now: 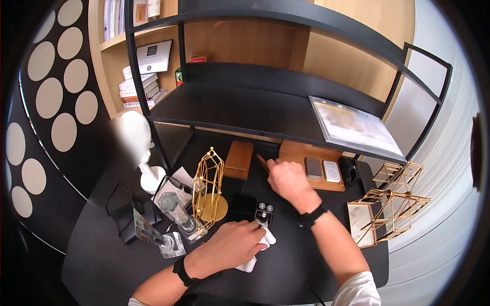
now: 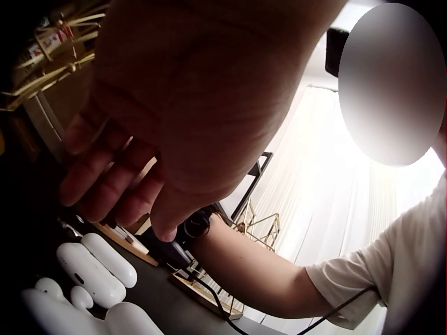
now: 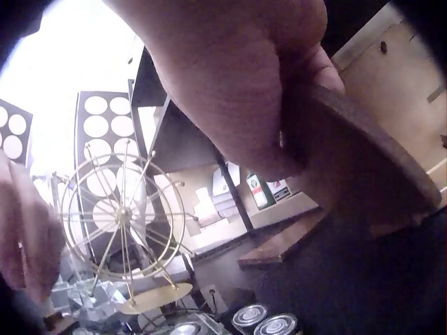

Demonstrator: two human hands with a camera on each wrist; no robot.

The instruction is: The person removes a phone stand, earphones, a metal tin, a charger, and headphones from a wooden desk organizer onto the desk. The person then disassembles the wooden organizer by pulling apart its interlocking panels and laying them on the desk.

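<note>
In the head view my right hand (image 1: 291, 181) pinches the near end of a brown wooden piece (image 1: 262, 162) over the back of the desk. The right wrist view shows that flat, curved-edged wooden piece (image 3: 363, 164) below the palm, its gripped part hidden. My left hand (image 1: 227, 247) is low over the front of the desk, beside a small black item with round silver tops (image 1: 264, 216). White rounded objects (image 1: 248, 265) lie partly under it. From the left wrist, my left hand's fingers (image 2: 115, 178) hang loosely bent above white rounded pieces (image 2: 91, 276), holding nothing visible.
A gold wire ornament (image 1: 208, 196), glass pieces (image 1: 173, 245) and a white round-headed stand (image 1: 151, 178) stand left. Behind are a brown block (image 1: 239, 159) and a wooden tray (image 1: 326, 184). A gold wheel ornament (image 1: 390, 195) stands right. A black shelf (image 1: 240, 109) overhangs the back.
</note>
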